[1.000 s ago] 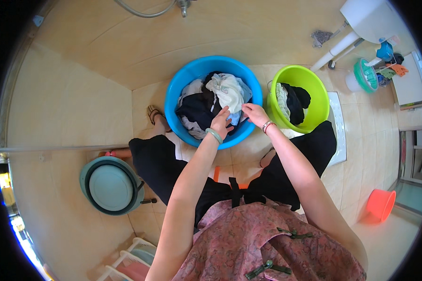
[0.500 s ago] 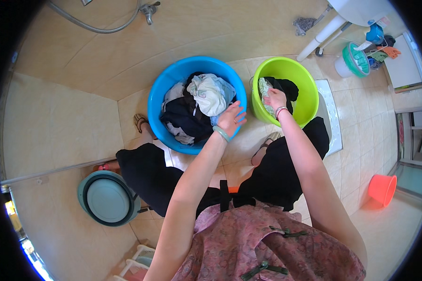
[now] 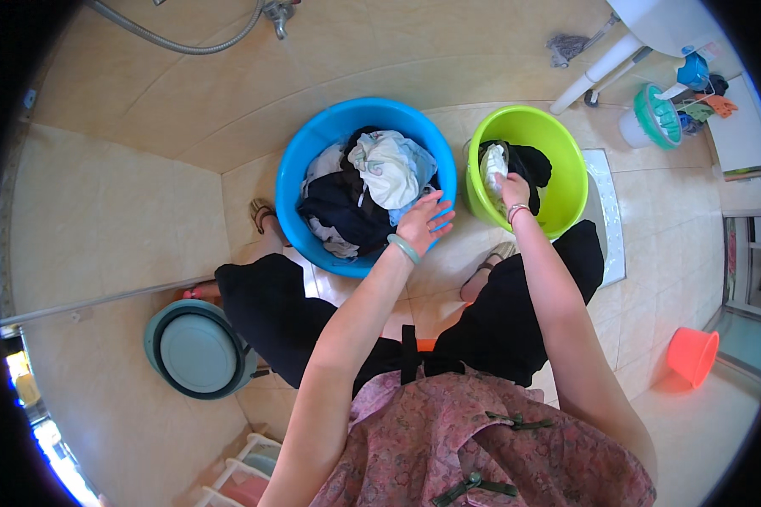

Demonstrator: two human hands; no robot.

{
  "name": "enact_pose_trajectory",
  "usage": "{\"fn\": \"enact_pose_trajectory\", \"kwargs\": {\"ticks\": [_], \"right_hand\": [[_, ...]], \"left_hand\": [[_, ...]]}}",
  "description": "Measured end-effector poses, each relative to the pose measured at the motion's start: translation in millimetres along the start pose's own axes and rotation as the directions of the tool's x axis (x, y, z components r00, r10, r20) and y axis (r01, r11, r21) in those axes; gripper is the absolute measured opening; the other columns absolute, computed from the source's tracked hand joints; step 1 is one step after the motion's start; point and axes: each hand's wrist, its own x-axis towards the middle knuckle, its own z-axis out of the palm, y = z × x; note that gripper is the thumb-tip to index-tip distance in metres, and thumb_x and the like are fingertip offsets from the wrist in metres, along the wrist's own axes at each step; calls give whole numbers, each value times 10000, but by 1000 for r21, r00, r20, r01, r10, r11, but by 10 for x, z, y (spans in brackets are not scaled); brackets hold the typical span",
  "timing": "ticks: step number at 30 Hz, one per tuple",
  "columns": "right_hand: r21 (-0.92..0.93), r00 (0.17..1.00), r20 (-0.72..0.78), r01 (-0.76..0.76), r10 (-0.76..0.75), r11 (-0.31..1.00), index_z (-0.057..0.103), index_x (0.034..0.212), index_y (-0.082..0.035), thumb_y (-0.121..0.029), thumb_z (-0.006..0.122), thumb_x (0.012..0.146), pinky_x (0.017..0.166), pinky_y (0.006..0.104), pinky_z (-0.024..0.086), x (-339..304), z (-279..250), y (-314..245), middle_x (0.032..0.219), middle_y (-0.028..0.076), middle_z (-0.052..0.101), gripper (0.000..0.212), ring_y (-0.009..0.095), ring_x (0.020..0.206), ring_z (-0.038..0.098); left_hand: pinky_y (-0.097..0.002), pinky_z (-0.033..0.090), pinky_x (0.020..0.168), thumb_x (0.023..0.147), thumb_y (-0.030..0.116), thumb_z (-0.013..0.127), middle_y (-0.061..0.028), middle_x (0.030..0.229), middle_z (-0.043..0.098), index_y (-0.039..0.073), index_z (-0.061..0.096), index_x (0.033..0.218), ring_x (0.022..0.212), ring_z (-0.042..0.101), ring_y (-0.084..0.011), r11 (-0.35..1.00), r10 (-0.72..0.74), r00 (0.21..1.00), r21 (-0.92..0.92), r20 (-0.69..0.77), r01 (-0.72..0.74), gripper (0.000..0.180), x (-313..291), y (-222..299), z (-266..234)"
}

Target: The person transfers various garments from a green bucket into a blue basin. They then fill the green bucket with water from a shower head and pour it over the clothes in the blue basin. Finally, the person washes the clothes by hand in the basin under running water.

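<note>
A blue tub holds a heap of dark, white and pale blue laundry. At the tub's near right rim my left hand is open, fingers spread, with nothing in it. Beside the tub stands a lime green bucket. Inside it lie a black garment and a pale cloth against the left wall. My right hand reaches into the bucket, its fingers closed on the pale cloth; the fingertips are partly hidden.
A grey-green folding basin leans at the left. Up on the wall are a tap and hose. To the right are a white floor pan, a coral bucket and a lined bin. A white rack stands low left.
The pale cloth in the green bucket looks more bunched and shows less along the wall. My left hand stays spread by the tub rim. The whole view has shifted slightly.
</note>
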Motion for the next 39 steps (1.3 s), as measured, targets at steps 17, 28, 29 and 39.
{"fn": "enact_pose_trajectory", "kwargs": {"ticks": [17,28,29,39], "right_hand": [[950,889,228,-113,-398,290,533,1177,-16,-251,501,916,929,329,410,-1715,-934,-2429,1139,61,596,353,165,1074,545],[362,715,344,498,-609,788,645,974,-38,-136,591,870,511,219,443,-1981,-429,-2524,757,46,651,153,83,532,538],[231,717,254,607,-649,761,657,936,-48,-135,620,847,506,231,442,-1943,-427,-2484,738,63,651,130,96,528,543],[145,613,437,674,-658,724,664,837,-61,-233,728,732,568,282,459,-2236,-194,-2203,821,54,586,212,167,573,543]], "left_hand": [[-346,434,880,925,208,463,-36,1168,523,145,478,1234,1024,519,-174,981,190,980,25,60,-191,316,-401,446,306],[-341,321,1040,968,358,348,-24,1320,434,122,347,1345,1209,420,-185,883,466,799,-135,381,-450,445,-896,515,159],[-351,314,1047,961,353,360,-23,1328,428,129,351,1342,1217,414,-180,864,501,768,-186,398,-467,442,-944,531,127],[-359,411,935,940,362,391,-13,1143,540,143,479,1166,1060,522,-173,930,333,874,-274,355,-243,327,-1198,746,-84]]}}
